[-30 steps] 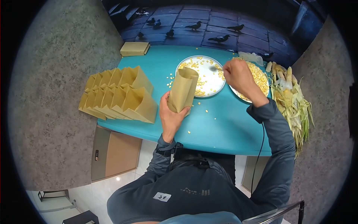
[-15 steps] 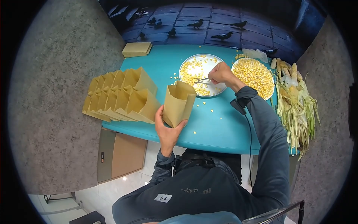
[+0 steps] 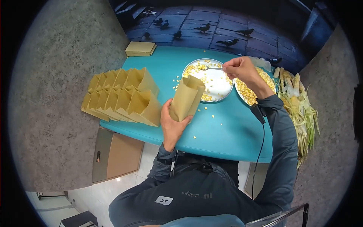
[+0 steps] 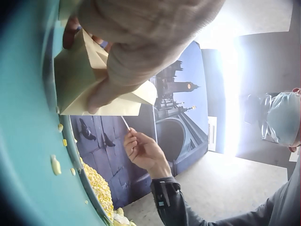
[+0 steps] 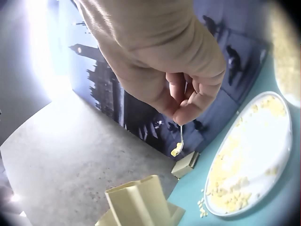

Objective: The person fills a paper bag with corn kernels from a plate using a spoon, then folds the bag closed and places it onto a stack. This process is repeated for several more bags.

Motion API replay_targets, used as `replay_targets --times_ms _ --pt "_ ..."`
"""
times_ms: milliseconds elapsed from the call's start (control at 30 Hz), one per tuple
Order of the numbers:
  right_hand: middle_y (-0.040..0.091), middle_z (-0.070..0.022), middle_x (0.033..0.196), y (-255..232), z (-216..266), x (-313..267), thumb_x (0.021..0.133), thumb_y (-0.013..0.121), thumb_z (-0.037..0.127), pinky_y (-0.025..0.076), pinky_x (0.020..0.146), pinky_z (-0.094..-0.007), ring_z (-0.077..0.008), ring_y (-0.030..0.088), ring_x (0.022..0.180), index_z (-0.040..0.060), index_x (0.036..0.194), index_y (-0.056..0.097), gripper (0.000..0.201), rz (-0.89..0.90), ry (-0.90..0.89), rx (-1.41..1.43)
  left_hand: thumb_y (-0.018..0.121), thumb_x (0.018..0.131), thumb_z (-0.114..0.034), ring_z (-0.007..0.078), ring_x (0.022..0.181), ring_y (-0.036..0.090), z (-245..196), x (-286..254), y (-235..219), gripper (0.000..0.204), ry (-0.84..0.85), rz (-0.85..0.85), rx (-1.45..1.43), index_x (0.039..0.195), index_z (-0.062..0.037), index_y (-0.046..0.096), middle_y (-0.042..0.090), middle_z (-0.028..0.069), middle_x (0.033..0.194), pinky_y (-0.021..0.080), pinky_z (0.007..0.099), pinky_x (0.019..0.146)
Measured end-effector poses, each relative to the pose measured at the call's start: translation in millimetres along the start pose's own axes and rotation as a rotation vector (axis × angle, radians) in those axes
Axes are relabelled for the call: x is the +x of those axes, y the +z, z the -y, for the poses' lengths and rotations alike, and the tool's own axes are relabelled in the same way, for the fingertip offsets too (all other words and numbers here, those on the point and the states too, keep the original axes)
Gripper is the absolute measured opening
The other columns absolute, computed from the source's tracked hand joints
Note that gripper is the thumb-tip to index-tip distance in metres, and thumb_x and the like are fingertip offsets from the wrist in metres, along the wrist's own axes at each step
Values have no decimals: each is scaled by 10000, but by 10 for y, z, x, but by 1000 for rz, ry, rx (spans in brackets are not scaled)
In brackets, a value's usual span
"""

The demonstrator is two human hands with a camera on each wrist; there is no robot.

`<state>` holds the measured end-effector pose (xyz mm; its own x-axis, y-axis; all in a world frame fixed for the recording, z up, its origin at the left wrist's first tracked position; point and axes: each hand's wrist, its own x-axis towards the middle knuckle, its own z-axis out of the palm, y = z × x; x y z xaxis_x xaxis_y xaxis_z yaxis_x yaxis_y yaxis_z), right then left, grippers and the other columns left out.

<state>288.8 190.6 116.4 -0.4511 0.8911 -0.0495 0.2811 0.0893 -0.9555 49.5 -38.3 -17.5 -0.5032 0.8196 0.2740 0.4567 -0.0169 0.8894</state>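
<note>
Watching from my end, I have the left hand (image 3: 172, 123) curled round the lower part of a brown paper bag (image 3: 185, 100), the grip clamped on it, thumb on its right side. The bag tilts, its open top leaning right, in front of the near left rim of a round plate (image 3: 222, 86) (I cannot tell whether its base touches the desk (image 3: 223, 138)).

My right hand (image 3: 245, 71) has its grip together on the handle of a small spoon (image 3: 214, 69), pinched between thumb and fingers. The spoon is raised over the far part of the plate, with a few yellow kernels (image 5: 177, 149) in its bowl.

More corn lies scattered on the plate, and a heaped dish (image 3: 247, 99) stands to its right, with cobs and husks (image 3: 304, 113) beyond. At left I see rows of open bags (image 3: 145, 106); a flat stack (image 3: 140, 48) lies at the far left.
</note>
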Motion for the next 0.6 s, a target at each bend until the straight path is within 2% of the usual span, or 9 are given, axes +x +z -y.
replay_targets --times_ms 67,133,167,200,267,300,433,533,600 --pt "762 -44 820 -45 255 -79 935 782 58 567 683 -262 -101 687 708 -32 1005 806 116 -4 -23 -59 1001 653 -146 364 1263 637 -23 103 98 948 12 1 10 1464 -16 527 630 196 1382 530 450 1059" --pt "769 -49 818 -35 418 -199 938 766 42 567 688 -268 -99 683 696 -61 1028 796 140 -26 -212 -303 1001 650 -150 372 1257 638 -45 167 178 940 27 5 22 1454 -20 531 634 196 1373 534 456 1051" --pt "762 -68 814 -16 369 -240 940 747 12 559 669 -310 -157 698 700 -57 1017 782 110 -57 -381 -391 1003 652 -155 375 1255 638 -58 190 212 932 26 6 21 1447 -22 534 637 194 1365 536 460 1047" --pt "762 -68 814 3 356 -284 940 747 12 559 669 -310 -157 698 700 -57 1017 782 110 -60 -382 -394 1004 653 -159 377 1253 639 -72 202 236 925 25 7 22 1440 -23 536 641 192 1357 538 465 1042" --pt "721 -111 819 69 342 -366 917 748 -9 547 660 -367 -257 703 730 -30 983 769 72 -90 -841 -628 1005 651 -162 377 1254 639 -99 210 267 925 21 12 11 1437 -24 537 643 192 1355 537 464 1044" --pt "675 -151 843 130 342 -411 891 756 -14 534 665 -416 -341 686 778 -9 948 757 57 -112 -904 -620 1007 650 -165 377 1254 640 -108 209 278 925 15 14 2 1435 -25 538 646 191 1354 536 464 1045" --pt "711 -175 902 174 259 -454 901 732 27 567 743 -495 -410 704 859 29 935 779 58 -283 -833 -657 1007 652 -163 370 1246 645 -54 172 257 922 15 7 -2 1435 -24 539 646 190 1353 537 460 1044" --pt "729 -193 893 -5 -285 -135 907 707 35 568 771 -526 -442 705 870 24 911 781 75 -303 -670 -804 1005 656 -153 351 1224 657 -71 97 147 929 -12 0 -15 1447 -21 535 648 190 1341 542 444 1036" --pt "757 -221 910 -45 -737 120 891 692 29 575 813 -540 -463 720 887 9 910 793 105 -241 -404 -881 1003 670 -139 326 1216 662 -91 -8 48 934 -28 -13 -38 1462 -11 526 650 190 1336 543 428 1037"
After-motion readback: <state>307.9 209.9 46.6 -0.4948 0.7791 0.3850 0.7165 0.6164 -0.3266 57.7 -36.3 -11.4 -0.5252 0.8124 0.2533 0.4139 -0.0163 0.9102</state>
